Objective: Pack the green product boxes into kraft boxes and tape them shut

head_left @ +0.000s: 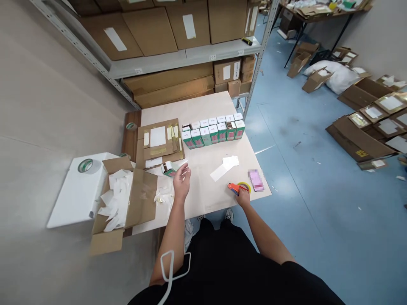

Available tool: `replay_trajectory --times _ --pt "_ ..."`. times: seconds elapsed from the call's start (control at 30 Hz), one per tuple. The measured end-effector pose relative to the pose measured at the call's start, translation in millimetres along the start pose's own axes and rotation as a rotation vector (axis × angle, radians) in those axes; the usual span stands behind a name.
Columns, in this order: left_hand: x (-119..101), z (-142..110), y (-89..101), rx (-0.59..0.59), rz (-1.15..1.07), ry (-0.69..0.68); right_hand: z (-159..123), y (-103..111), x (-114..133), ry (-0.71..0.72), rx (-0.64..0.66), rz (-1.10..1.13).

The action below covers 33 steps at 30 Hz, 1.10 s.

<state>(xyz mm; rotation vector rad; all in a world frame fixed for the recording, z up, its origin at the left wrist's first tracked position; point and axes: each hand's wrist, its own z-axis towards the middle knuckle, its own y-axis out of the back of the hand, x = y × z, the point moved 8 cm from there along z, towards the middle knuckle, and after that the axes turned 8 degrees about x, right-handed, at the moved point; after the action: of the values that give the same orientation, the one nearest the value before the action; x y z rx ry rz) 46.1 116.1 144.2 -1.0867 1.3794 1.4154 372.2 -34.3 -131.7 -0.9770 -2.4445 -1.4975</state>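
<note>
My left hand is over the table with its fingers stretched out. Just left of its fingertips lies a small green and white box with an open end; whether the fingers touch it I cannot tell. Near the front edge, my right hand is closed on a tape dispenser with an orange body and a yellow roll. Flat white paper pieces lie between the hands. Two rows of green and white boxes stand upright farther back.
A pink pixelated phone-like item lies right of the dispenser. At left are flattened cardboard, a carton of white paper scraps, and a tape roll on a white box. Behind rises a metal shelf with cartons.
</note>
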Motion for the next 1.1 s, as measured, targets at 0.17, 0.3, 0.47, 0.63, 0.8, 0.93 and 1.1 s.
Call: replay_trajectory --times 0.17,0.3,0.47,0.63,0.8,0.93,1.1 --pt "-10.1 8.8 -26.9 0.113 0.164 0.009 1.8 29.1 9.8 -0.019 -0.128 0.125" --pt "-24.2 4.2 -53.8 0.366 0.371 -0.091 0.6 56.6 40.3 0.050 -0.178 0.247" --pt "-31.5 -7.5 -36.4 0.452 0.431 -0.147 3.2 64.6 105.4 0.239 -0.133 0.308" --pt "-6.3 -1.0 37.8 0.300 0.368 -0.053 12.2 46.4 181.8 0.365 -0.073 0.315" --pt "31.7 19.3 122.0 0.172 0.275 0.010 22.0 21.2 258.1 0.436 -0.040 0.275" --pt "58.5 59.6 193.9 0.049 0.178 -0.007 38.2 8.6 319.4 0.486 -0.029 0.246" --pt "95.1 146.2 277.0 -0.122 0.094 0.003 72.8 8.8 406.0 0.570 -0.041 0.195"
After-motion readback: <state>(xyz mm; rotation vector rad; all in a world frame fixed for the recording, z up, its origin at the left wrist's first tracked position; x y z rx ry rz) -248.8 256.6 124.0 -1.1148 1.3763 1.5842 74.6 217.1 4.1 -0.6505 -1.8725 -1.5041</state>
